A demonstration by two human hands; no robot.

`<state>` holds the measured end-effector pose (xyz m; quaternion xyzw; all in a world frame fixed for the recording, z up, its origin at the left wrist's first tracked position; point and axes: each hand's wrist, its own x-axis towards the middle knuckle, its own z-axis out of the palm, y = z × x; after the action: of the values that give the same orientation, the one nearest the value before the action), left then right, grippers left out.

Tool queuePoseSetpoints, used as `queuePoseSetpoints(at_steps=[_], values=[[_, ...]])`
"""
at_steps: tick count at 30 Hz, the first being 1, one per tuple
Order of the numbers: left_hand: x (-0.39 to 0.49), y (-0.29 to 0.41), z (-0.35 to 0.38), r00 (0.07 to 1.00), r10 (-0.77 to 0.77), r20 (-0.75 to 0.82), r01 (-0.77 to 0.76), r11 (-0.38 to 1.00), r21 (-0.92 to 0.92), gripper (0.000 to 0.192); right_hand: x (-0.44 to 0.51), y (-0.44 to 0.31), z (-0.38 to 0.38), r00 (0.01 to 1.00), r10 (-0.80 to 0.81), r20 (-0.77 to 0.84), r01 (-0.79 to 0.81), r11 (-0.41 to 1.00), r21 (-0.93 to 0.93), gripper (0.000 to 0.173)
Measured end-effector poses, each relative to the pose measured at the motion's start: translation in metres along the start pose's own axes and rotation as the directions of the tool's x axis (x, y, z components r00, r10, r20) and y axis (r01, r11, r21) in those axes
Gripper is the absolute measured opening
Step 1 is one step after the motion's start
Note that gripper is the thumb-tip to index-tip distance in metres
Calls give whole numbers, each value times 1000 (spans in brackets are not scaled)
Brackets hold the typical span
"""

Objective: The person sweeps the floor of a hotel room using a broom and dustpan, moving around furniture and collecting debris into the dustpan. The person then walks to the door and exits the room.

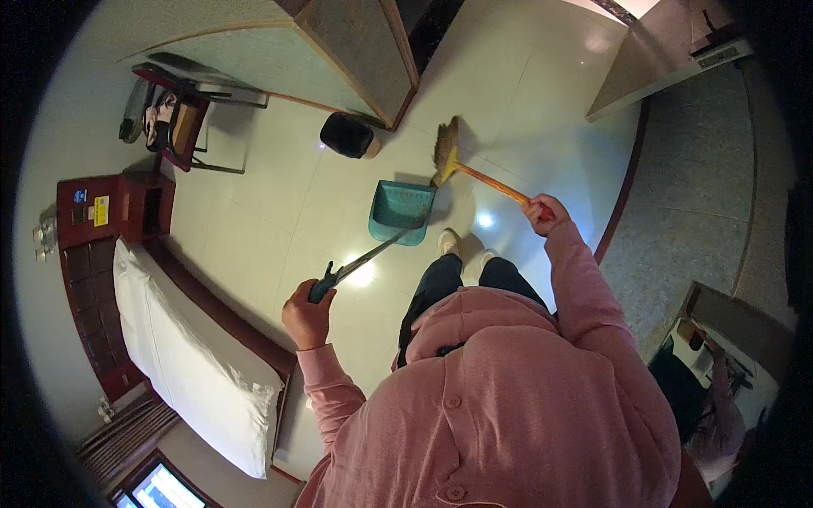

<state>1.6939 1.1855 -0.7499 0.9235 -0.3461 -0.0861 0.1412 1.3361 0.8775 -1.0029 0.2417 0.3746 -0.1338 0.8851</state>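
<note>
My left hand (309, 315) is closed around the handle grip of a long-handled dustpan. The dustpan's green pan (401, 209) is in front of my feet, low over or on the tiled floor. In my right hand (545, 214) is the reddish-orange handle of a broom (447, 152). The broom has a yellow collar and dark bristles, and its head is just beyond the pan's upper right corner. Whether bristles and pan touch, I cannot tell.
A black bin (346, 134) stands by the wall corner. At the upper left is a chair (190, 133) with things on it. A bed with a white sheet (190, 355) and a dark red bedside cabinet (149, 204) are at the left. A mirror (718, 387) is at the lower right.
</note>
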Motion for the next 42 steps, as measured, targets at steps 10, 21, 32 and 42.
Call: queuePoseSetpoints(at_steps=[10,21,32,42], values=[[42,25,38,992,116,40,-117,993,27,33,-49,19,2,955,-282,-97,282,959,-10,27],[86,129,60,989,142,37,-145,985,98,33,-3,-68,54,985,-142,102,144,990,-10,22],[158,234,84,939,334,84,-340,938,64,29,-46,-166,35,989,-139,44,122,954,275,17],[251,288,123,787,581,207,-606,792,78,30,-88,-136,69,908,-418,-30,419,906,60,26]])
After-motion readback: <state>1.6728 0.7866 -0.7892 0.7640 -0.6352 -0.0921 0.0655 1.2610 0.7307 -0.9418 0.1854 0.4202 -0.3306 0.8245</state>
